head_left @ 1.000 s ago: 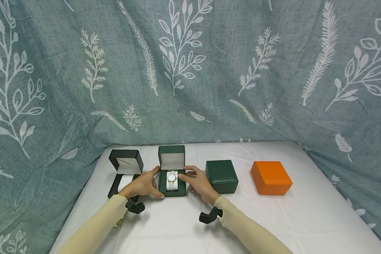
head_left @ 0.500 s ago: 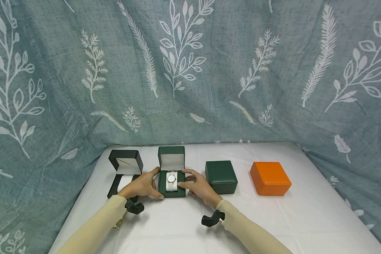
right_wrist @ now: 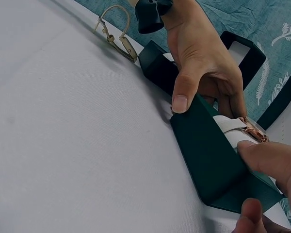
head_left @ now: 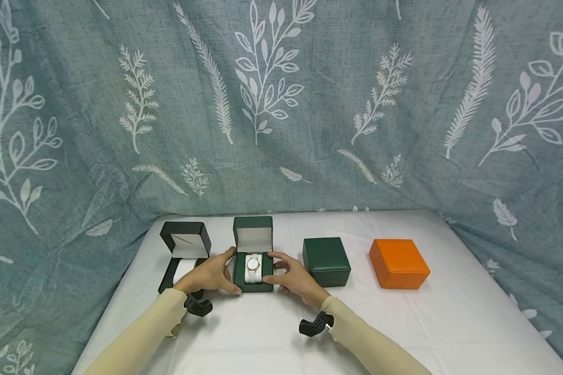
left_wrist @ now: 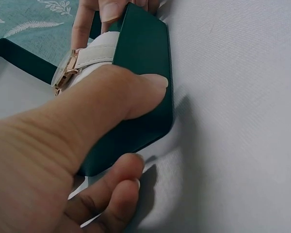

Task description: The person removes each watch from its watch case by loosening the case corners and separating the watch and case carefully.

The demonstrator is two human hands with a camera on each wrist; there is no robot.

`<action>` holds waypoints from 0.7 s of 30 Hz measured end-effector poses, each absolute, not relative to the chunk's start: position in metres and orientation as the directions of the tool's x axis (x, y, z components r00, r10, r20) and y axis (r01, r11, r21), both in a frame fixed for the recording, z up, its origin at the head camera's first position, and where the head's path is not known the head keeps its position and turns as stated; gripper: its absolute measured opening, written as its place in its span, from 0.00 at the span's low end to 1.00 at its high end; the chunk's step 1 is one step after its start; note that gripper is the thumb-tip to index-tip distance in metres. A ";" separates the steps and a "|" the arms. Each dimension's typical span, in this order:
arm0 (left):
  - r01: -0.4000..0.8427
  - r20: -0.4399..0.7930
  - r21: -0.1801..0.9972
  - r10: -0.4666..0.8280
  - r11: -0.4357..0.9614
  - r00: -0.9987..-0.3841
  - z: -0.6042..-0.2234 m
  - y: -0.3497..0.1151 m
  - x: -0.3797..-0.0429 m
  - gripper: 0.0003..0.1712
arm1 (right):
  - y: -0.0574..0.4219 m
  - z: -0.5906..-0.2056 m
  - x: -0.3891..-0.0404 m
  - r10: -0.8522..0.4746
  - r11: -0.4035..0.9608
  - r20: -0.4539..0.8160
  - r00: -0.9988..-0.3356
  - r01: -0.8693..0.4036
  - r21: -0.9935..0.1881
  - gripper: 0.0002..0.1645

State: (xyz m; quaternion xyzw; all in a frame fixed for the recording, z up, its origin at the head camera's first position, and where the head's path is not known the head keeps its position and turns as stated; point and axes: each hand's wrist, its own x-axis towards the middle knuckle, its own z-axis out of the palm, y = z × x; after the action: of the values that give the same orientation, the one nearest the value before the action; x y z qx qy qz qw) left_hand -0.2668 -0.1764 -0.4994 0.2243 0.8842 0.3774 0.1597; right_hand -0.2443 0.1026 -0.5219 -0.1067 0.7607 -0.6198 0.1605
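An open green watch box stands on the table with its lid raised. Inside, a white-strapped watch with a rose-gold case sits around a white cushion. My left hand grips the box's left side; in the left wrist view its thumb presses the front wall. On the opposite side, my right hand holds the box, fingers along the right wall and thumb at the front right rim beside the cushion. Parts of the fingers are hidden behind the box.
An open black watch box with a white cushion stands at the left, partly behind my left hand. A closed green box and a closed orange box stand to the right. Another watch lies near my left forearm.
My right thumb has slid from beside the watch toward the box's front edge, and the right wrist has shifted slightly right. The left hand keeps its place.
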 end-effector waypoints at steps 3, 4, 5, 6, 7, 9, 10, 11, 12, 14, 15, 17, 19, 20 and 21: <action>0.272 -0.115 0.741 0.516 0.614 -0.849 -0.499 -0.176 -0.264 0.75 | 0.104 -0.522 -0.243 -0.372 0.221 -0.119 -0.921 0.036 -0.975 0.46; 0.271 -0.116 0.743 0.516 0.612 -0.849 -0.499 -0.175 -0.263 0.75 | 0.105 -0.522 -0.242 -0.374 0.226 -0.123 -0.919 0.038 -0.973 0.46; 0.270 -0.116 0.744 0.517 0.611 -0.848 -0.499 -0.175 -0.262 0.75 | 0.106 -0.522 -0.242 -0.377 0.228 -0.127 -0.917 0.042 -0.973 0.46; 0.268 -0.118 0.747 0.518 0.609 -0.848 -0.499 -0.175 -0.261 0.75 | 0.106 -0.522 -0.241 -0.379 0.231 -0.132 -0.916 0.045 -0.972 0.46; 0.266 -0.120 0.748 0.518 0.608 -0.847 -0.499 -0.175 -0.260 0.75 | 0.107 -0.522 -0.241 -0.382 0.231 -0.135 -0.914 0.046 -0.972 0.46; 0.261 -0.123 0.748 0.515 0.610 -0.848 -0.499 -0.174 -0.257 0.75 | 0.108 -0.522 -0.240 -0.389 0.231 -0.141 -0.910 0.051 -0.972 0.46; 0.259 -0.125 0.749 0.514 0.610 -0.849 -0.499 -0.174 -0.256 0.75 | 0.109 -0.522 -0.240 -0.393 0.232 -0.143 -0.908 0.053 -0.971 0.46; 0.258 -0.126 0.747 0.512 0.613 -0.850 -0.498 -0.174 -0.255 0.75 | 0.109 -0.522 -0.240 -0.396 0.232 -0.146 -0.907 0.055 -0.971 0.46; 0.258 -0.127 0.745 0.510 0.615 -0.851 -0.498 -0.173 -0.254 0.75 | 0.110 -0.521 -0.239 -0.398 0.231 -0.147 -0.906 0.056 -0.971 0.46; 0.254 -0.130 0.743 0.506 0.619 -0.853 -0.497 -0.172 -0.252 0.75 | 0.111 -0.520 -0.238 -0.400 0.228 -0.151 -0.904 0.062 -0.972 0.47; 0.251 -0.131 0.744 0.504 0.619 -0.854 -0.496 -0.172 -0.251 0.75 | 0.111 -0.520 -0.238 -0.399 0.227 -0.153 -0.904 0.064 -0.972 0.47; 0.239 -0.144 0.744 0.499 0.624 -0.854 -0.494 -0.172 -0.250 0.75 | 0.112 -0.519 -0.237 -0.399 0.223 -0.156 -0.903 0.069 -0.972 0.47; 0.215 -0.154 0.760 0.491 0.614 -0.858 -0.493 -0.172 -0.248 0.74 | 0.113 -0.519 -0.236 -0.402 0.222 -0.158 -0.902 0.072 -0.972 0.47; 0.204 -0.157 0.768 0.486 0.608 -0.860 -0.492 -0.172 -0.247 0.72 | 0.114 -0.519 -0.236 -0.403 0.223 -0.159 -0.901 0.072 -0.972 0.47; 0.197 -0.155 0.773 0.480 0.603 -0.863 -0.491 -0.173 -0.247 0.70 | 0.114 -0.520 -0.235 -0.405 0.223 -0.160 -0.900 0.072 -0.972 0.47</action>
State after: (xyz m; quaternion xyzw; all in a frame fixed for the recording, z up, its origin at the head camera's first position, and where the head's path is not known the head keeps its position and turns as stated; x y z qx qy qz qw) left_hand -0.2467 -0.1727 -0.4906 0.1928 0.8776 0.4018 0.1765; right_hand -0.2354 0.1140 -0.5195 -0.1098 0.7576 -0.6134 0.1942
